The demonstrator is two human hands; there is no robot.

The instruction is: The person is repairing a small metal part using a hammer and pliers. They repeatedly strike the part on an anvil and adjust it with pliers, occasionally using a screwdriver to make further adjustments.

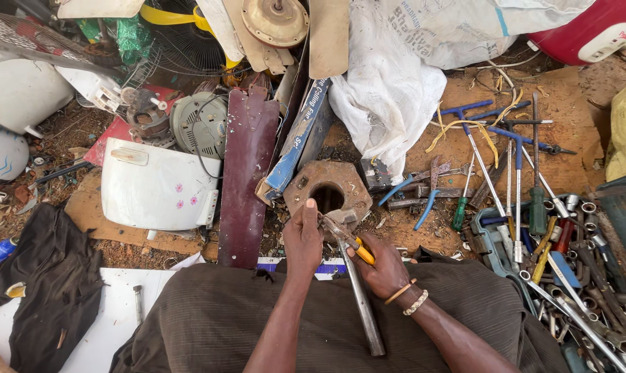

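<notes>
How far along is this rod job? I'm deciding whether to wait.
Done: tools lie spread out at the person's right. In hand: the left hand steadies a small metal part at the top of a metal rod while the right hand grips yellow-handled pliers on it. Left: the part still sits clamped, so no finish shows.

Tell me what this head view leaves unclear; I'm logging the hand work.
- Small part at the left hand: hidden by fingers and pliers.
- Pliers' grips: covered by the right hand.
- Hole in the hexagonal block: too dark inside.
- Red container: cut by the top edge.
</notes>
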